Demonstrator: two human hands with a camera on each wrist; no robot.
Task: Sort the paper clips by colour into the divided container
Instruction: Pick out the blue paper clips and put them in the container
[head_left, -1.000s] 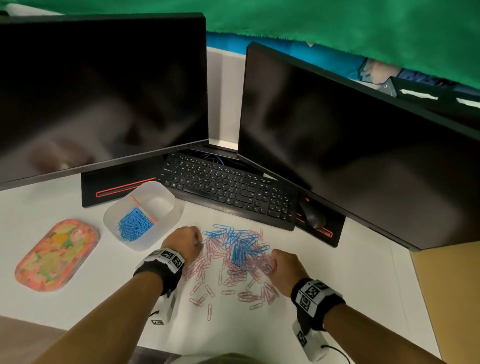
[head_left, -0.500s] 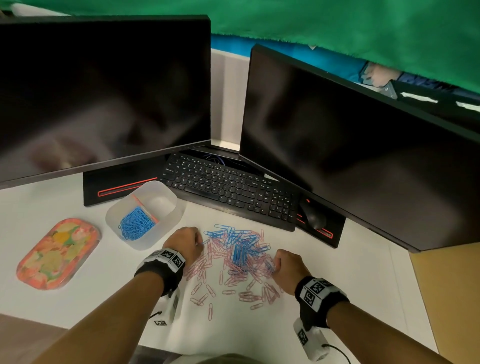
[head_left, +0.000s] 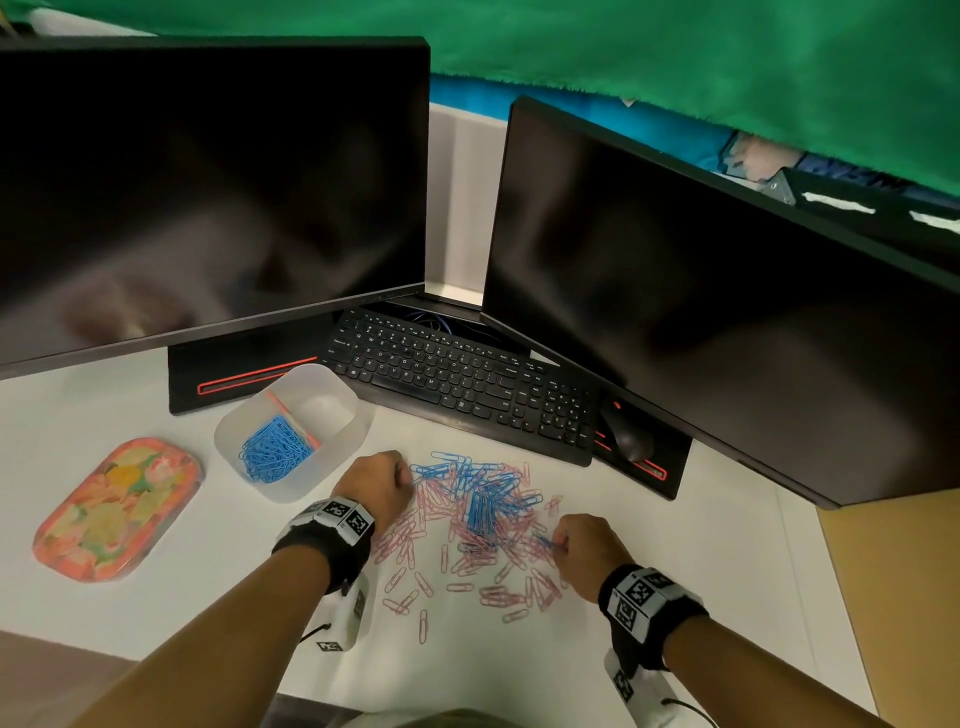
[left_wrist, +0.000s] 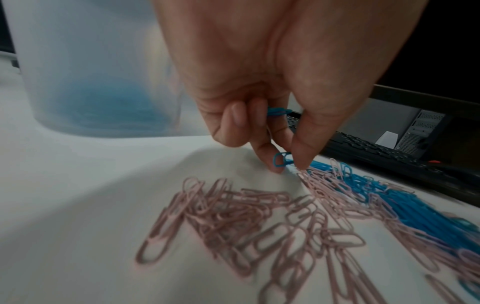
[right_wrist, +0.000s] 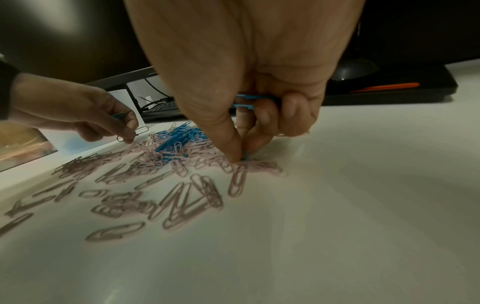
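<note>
Clips: light, slick wire, tangle-prone. My left hand (left_wrist: 262, 115) & right hand (right_wrist: 254, 115) each pinch blue clips (left_wrist: 281, 159), fingertip grip at loop end.

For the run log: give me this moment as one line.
left hand: pinching blue clip | right hand: pinching blue clip at pile edge, more in palm | container: blue compartment part-filled, other empty | step: picking blue
</note>
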